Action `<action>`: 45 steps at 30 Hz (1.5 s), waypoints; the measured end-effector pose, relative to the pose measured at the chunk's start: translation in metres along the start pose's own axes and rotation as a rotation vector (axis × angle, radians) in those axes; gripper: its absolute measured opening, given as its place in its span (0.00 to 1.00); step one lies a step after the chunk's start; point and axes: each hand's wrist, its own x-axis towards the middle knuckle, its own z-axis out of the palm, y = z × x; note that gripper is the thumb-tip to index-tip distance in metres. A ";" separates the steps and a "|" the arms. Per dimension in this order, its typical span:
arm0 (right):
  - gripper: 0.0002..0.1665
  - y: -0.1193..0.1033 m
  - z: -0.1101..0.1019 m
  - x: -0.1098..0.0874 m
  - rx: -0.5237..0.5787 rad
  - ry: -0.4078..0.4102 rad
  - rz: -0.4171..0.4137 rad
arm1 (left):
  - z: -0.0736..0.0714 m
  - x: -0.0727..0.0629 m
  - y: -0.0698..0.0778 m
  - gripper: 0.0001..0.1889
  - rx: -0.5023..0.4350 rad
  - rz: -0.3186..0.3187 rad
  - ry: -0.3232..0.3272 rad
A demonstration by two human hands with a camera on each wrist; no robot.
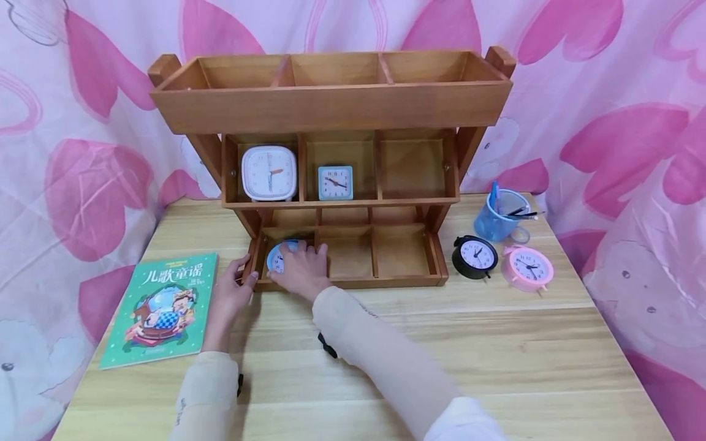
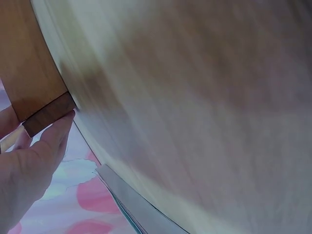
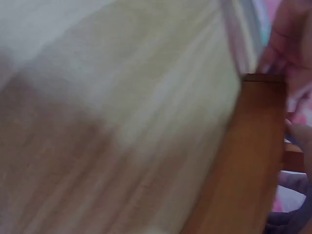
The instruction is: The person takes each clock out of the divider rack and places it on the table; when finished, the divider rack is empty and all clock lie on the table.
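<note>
A brown wooden rack (image 1: 331, 110) with three tiers of compartments stands on the table. In its bottom-left compartment sits a round blue alarm clock (image 1: 273, 260), partly covered by my right hand (image 1: 302, 269), whose fingers curl over it from above. My left hand (image 1: 227, 300) grips the left end of the bottom tier; in the left wrist view its thumb and fingers lie on either side of the wooden corner (image 2: 51, 114). A white square clock (image 1: 269, 173) and a small light-blue square clock (image 1: 335, 183) occupy the left and middle compartments of the middle tier.
Right of the rack are a black alarm clock (image 1: 475, 257), a pink alarm clock (image 1: 527, 268) and a blue mesh pen cup (image 1: 493, 220) with pens. A green children's book (image 1: 160, 309) lies left of my left forearm. Pink patterned cloth (image 1: 110, 202) hangs behind the table.
</note>
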 end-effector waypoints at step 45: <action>0.34 0.160 -0.040 -0.133 0.470 0.426 0.066 | -0.001 0.000 0.003 0.29 -0.003 -0.070 -0.023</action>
